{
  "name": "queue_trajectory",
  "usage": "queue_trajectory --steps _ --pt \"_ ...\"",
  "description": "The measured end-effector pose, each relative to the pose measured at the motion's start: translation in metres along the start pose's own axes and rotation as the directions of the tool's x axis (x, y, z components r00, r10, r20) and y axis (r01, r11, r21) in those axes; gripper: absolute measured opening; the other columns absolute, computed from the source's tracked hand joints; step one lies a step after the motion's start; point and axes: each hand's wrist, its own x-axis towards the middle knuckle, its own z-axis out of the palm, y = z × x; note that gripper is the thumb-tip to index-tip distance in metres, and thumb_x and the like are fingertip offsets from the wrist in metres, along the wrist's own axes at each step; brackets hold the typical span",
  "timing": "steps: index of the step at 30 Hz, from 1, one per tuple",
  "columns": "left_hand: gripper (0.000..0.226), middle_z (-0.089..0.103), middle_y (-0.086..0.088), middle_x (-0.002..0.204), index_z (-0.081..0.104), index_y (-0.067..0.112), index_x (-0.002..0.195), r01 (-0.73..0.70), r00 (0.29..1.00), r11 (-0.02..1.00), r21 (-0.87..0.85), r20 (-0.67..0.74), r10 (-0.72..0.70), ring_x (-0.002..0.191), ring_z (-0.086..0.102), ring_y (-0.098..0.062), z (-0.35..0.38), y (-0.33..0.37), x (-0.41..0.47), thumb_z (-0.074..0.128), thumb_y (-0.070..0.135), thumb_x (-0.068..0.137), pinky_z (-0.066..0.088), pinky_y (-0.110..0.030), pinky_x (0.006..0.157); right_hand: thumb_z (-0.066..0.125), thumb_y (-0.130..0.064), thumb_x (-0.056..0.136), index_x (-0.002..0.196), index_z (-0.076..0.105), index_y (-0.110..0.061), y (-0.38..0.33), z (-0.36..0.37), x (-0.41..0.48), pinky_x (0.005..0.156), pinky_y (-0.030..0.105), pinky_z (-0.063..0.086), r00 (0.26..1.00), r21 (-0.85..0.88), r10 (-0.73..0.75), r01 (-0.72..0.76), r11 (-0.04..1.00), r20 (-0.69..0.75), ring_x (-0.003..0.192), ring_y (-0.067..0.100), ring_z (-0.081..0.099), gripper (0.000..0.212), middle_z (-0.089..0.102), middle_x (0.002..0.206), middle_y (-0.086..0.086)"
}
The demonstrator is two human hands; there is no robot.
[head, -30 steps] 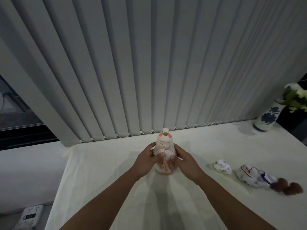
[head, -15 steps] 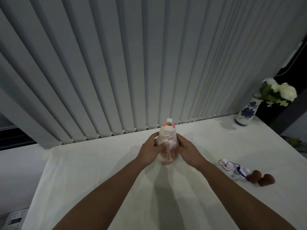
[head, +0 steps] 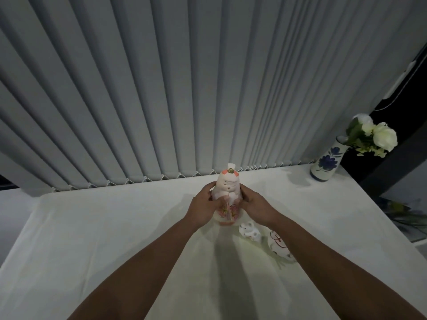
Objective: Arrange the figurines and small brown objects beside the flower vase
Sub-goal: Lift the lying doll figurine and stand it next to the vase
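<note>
A tall white doll figurine with pink flower markings stands upright between both hands, lifted just above the white table. My left hand grips its left side and my right hand its right side. A small white animal figurine sits on the table just below the doll. A second white figurine with red lines lies beside it, half hidden by my right forearm. The blue-and-white flower vase with white roses stands at the far right back corner. The small brown objects are hidden from view.
Grey vertical blinds hang along the table's back edge. The table's right edge runs diagonally past the vase, with a dark panel and floor items beyond it.
My hands have carried the doll to the right, so it now sits above the small animal figurines. My right forearm now covers the brown objects. The vase appears nearer to the doll.
</note>
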Motion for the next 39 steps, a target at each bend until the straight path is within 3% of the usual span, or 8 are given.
queue_trajectory --steps 3,10,16,21,28,34,35,39 --pt "0.05 0.071 0.005 0.11 0.052 0.049 0.11 0.001 1.0 1.0 -0.004 -0.025 -0.001 0.099 0.068 -0.011 0.019 0.003 0.007 0.073 0.05 0.065 0.053 -0.041 0.094 0.049 -0.004 0.088 0.132 0.05 -0.036 0.01 -0.017 -0.001 0.102 0.035 0.045 1.0 0.003 0.003 -0.004 1.0 0.007 0.119 0.009 0.055 0.054 0.062 0.129 -0.013" --pt "0.061 0.071 0.007 0.11 0.051 0.038 0.122 0.018 0.994 0.999 -0.043 -0.103 -0.022 0.098 0.067 -0.009 0.056 -0.003 0.007 0.075 0.049 0.067 0.054 -0.04 0.092 0.052 -0.007 0.092 0.132 0.051 -0.03 0.034 -0.043 -0.002 0.091 0.022 0.045 0.997 0.017 -0.032 0.031 0.999 0.069 0.116 0.007 0.058 0.046 0.063 0.126 -0.01" --pt "0.057 0.068 0.008 0.116 0.05 0.038 0.126 -0.002 0.99 1.0 -0.006 -0.142 0.002 0.105 0.065 -0.01 0.068 -0.001 0.008 0.075 0.039 0.075 0.052 -0.041 0.095 0.053 -0.01 0.094 0.134 0.048 -0.023 0.048 -0.056 0.004 0.098 0.028 0.046 0.994 0.046 -0.061 0.057 0.997 0.094 0.119 0.011 0.056 0.042 0.06 0.131 -0.006" --pt "0.058 0.067 0.011 0.118 0.047 0.039 0.127 0.018 0.988 0.999 0.028 -0.155 -0.013 0.108 0.062 -0.007 0.071 -0.008 0.001 0.074 0.04 0.076 0.05 -0.04 0.097 0.051 -0.011 0.095 0.137 0.046 -0.021 0.055 -0.053 0.004 0.09 0.021 0.047 0.989 0.034 -0.031 0.027 0.999 0.142 0.118 0.013 0.058 0.043 0.058 0.133 -0.004" --pt "0.082 0.056 0.01 0.133 0.035 0.037 0.136 0.079 0.991 0.99 0.118 -0.121 -0.065 0.124 0.049 -0.013 0.068 -0.02 -0.004 0.076 0.052 0.067 0.043 -0.039 0.102 0.072 -0.03 0.08 0.128 0.047 -0.047 0.062 -0.059 -0.004 0.101 0.039 0.048 0.981 0.027 -0.009 0.004 1.0 0.195 0.117 0.013 0.058 0.056 0.057 0.131 -0.02" --pt "0.088 0.052 0.001 0.139 0.029 0.034 0.141 0.069 0.998 0.986 0.154 -0.013 -0.068 0.128 0.047 -0.017 0.06 -0.028 0.005 0.079 0.043 0.069 0.044 -0.037 0.101 0.075 -0.024 0.079 0.13 0.046 -0.04 0.059 -0.059 -0.005 0.102 0.039 0.047 0.991 -0.02 0.013 -0.011 1.0 0.132 0.116 0.01 0.057 0.061 0.059 0.127 -0.018" --pt "0.087 0.053 0.001 0.137 0.03 0.036 0.14 0.067 0.998 0.987 0.143 0.004 -0.068 0.125 0.05 -0.017 0.058 -0.027 0.009 0.079 0.044 0.068 0.046 -0.035 0.1 0.075 -0.024 0.078 0.131 0.047 -0.038 0.056 -0.06 -0.002 0.1 0.039 0.048 0.993 -0.028 0.019 -0.016 0.999 0.119 0.113 0.01 0.059 0.062 0.061 0.126 -0.016" --pt "0.074 0.061 0.012 0.12 0.036 0.045 0.13 0.023 0.998 0.996 0.089 0.048 -0.028 0.109 0.058 -0.002 0.052 -0.022 0.016 0.08 0.03 0.072 0.048 -0.007 0.075 0.074 -0.017 0.08 0.126 0.047 -0.04 0.047 -0.059 0.005 0.096 0.035 0.051 0.997 -0.042 0.015 -0.011 0.999 0.082 0.109 0.01 0.061 0.057 0.062 0.121 -0.015"
